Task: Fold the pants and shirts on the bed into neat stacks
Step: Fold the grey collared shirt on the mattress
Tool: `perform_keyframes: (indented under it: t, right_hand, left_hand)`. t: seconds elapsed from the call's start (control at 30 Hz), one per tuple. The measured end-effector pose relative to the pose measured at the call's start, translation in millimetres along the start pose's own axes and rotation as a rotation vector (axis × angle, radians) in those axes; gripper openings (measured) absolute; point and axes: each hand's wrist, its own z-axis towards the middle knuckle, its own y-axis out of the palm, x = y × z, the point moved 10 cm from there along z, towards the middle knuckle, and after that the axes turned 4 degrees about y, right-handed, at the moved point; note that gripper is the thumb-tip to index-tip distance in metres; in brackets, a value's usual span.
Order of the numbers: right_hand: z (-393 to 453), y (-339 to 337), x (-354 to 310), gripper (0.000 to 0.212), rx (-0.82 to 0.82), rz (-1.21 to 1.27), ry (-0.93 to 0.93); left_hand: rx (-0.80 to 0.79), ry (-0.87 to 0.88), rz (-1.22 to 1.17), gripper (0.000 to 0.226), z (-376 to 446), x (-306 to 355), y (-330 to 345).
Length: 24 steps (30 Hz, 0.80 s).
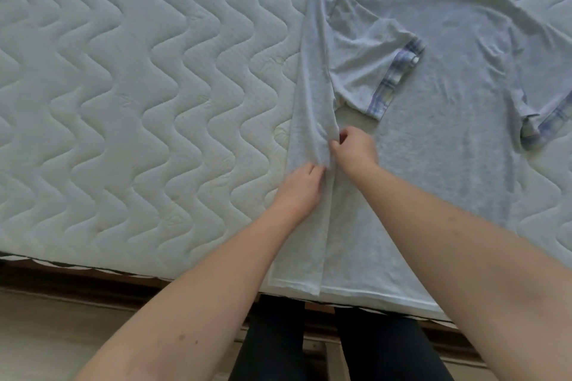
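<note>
A light grey polo shirt (433, 96) with a blue plaid collar and plaid sleeve cuffs lies flat on the mattress (123, 102), its hem at the near edge. Its left side is folded inward, with the left sleeve lying on the body. My left hand (300, 189) pinches the folded edge at mid length. Just above and to the right of it, my right hand (353, 148) pinches the same fold of cloth. The shirt's right sleeve lies spread out at the far right.
The white quilted mattress stretches wide to the left of the shirt. A dark wooden bed frame (93, 278) runs along the near edge, with pale floor (46, 334) below. My legs in black trousers (272, 346) stand against the frame.
</note>
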Motion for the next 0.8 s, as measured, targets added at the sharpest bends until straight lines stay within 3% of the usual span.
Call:
perform_keyframes:
  t: [0.07, 0.2, 0.33, 0.4, 0.47, 0.57, 0.63, 0.7, 0.8]
  right_hand:
    - [3.1, -7.3, 13.2, 0.015, 0.022, -0.013, 0.045]
    - [-2.5, -17.8, 23.5, 0.025, 0.098, -0.008, 0.012]
    - [-16.8, 9.5, 32.1, 0.028, -0.062, -0.094, -0.01]
    - [-14.4, 6.9, 40.5, 0.025, -0.042, -0.101, 0.039]
    - [-5.3, -6.9, 44.0, 0.027, 0.01, 0.085, 0.1]
    - [14.1, -16.3, 40.5, 0.03, -0.033, 0.787, 0.269]
    - [24.8, -16.2, 33.5, 0.028, -0.072, 1.128, 0.421]
    - [33.0, -18.2, 29.4, 0.028, -0.042, 1.292, 0.538]
    - [47.2, -32.6, 20.1, 0.016, 0.047, 1.322, 0.467]
  left_hand:
    - [-0.059, -0.007, -0.005, 0.047, 4.6, -0.8, 6.5]
    - [0.058, -0.016, -0.071, 0.032, 13.6, -4.7, -8.5]
    - [0.097, -0.108, -0.044, 0.026, 25.9, -23.3, -20.7]
    - [0.098, -0.128, -0.024, 0.025, 35.5, -27.5, -27.8]
    - [0.132, -0.093, -0.027, 0.024, 49.1, -22.5, -40.4]
    - [0.215, -0.015, 0.026, 0.029, 72.6, -10.1, -64.4]
    - [0.268, 0.006, 0.074, 0.037, 86.3, -5.1, -79.2]
    - [0.24, 0.0, 0.118, 0.057, 98.6, -4.6, -82.8]
    - [0.074, -0.008, 0.245, 0.088, 115.5, -10.4, -69.0]
